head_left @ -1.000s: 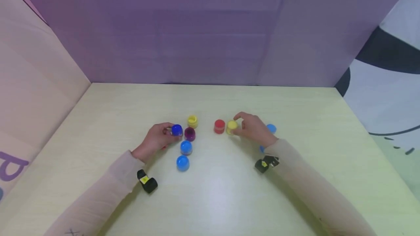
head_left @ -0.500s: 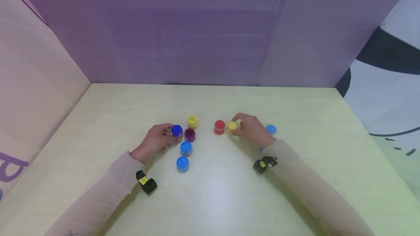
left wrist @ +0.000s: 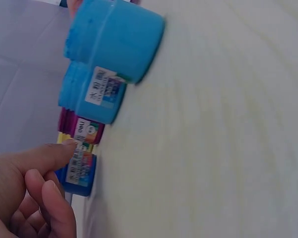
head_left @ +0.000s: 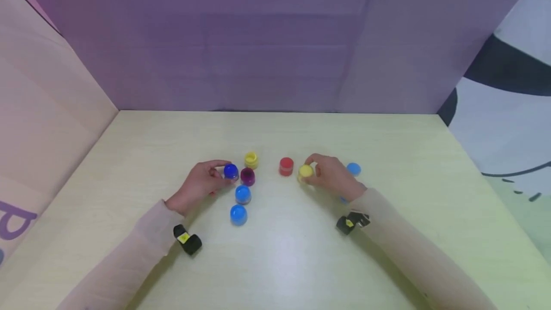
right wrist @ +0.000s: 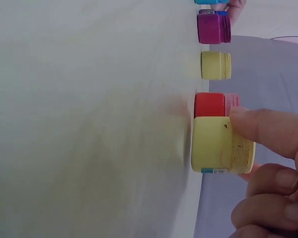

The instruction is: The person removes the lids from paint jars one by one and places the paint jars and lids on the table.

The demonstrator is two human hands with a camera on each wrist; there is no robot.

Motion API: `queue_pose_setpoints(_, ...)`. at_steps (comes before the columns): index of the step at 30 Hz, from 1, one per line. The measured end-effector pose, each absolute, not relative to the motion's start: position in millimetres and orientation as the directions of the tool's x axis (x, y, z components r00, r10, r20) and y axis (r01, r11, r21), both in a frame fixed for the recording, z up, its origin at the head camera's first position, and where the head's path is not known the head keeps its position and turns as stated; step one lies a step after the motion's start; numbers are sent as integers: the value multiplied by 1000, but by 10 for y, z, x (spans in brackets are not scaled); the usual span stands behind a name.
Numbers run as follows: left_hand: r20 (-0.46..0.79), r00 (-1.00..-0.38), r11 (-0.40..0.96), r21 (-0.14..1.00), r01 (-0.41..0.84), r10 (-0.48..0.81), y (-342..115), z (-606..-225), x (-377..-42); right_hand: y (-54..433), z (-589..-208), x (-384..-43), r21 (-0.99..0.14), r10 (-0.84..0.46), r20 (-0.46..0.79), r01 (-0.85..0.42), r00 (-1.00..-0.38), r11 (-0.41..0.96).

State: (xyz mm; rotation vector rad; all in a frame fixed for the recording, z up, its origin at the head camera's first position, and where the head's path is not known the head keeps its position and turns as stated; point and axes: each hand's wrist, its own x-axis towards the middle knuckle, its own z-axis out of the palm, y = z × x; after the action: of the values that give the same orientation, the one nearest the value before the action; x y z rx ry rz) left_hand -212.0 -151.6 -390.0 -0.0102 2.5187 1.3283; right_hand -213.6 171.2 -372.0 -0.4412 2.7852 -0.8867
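Note:
Thumb and fingers of my left hand (head_left: 201, 181) hold a small dark blue paint jar (head_left: 231, 171) at the left of the group. Right beside that jar is a purple one (head_left: 247, 176), with an uncapped-looking yellow jar (head_left: 251, 160) just behind. My right hand (head_left: 335, 175) pinches another yellow jar (head_left: 305, 171) around its upper part; in the right wrist view its base is close to the tabletop. Just left of it stands a red jar (head_left: 286, 166). Two light blue jars (head_left: 243, 194) run toward the near side from the purple one.
Past the right hand, a light blue jar (head_left: 354, 169) stands on the pale wooden table (head_left: 284, 262), and another blue piece (head_left: 344, 200) shows partly behind the wrist. A purple cloth wall (head_left: 275, 61) rises along the table's back edge.
The yellow jar in my right hand has shifted slightly toward me and away from the red jar. My left hand stays on the dark blue jar, almost unmoved.

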Motion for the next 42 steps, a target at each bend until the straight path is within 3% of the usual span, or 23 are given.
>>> queue_pose_setpoints(13,-167,-975,569,820,-54,148,-1477,-3660,-2063,1720,-3716,-1965,-571,-403,-80,-290,-911,768)
queue_pose_setpoints(27,-121,-935,517,853,74,332,-895,-3526,-1748,1621,-3640,-1710,-558,-467,-108,-335,-878,760)
queue_pose_setpoints(35,-299,-877,489,868,-86,377,-596,-3695,-1548,1586,-3652,-1612,-566,-518,-87,-385,-851,729)
queue_pose_setpoints(42,-285,-848,434,898,-73,447,-541,-3888,-1503,1524,-3655,-1558,-594,-550,-107,-390,-828,703)
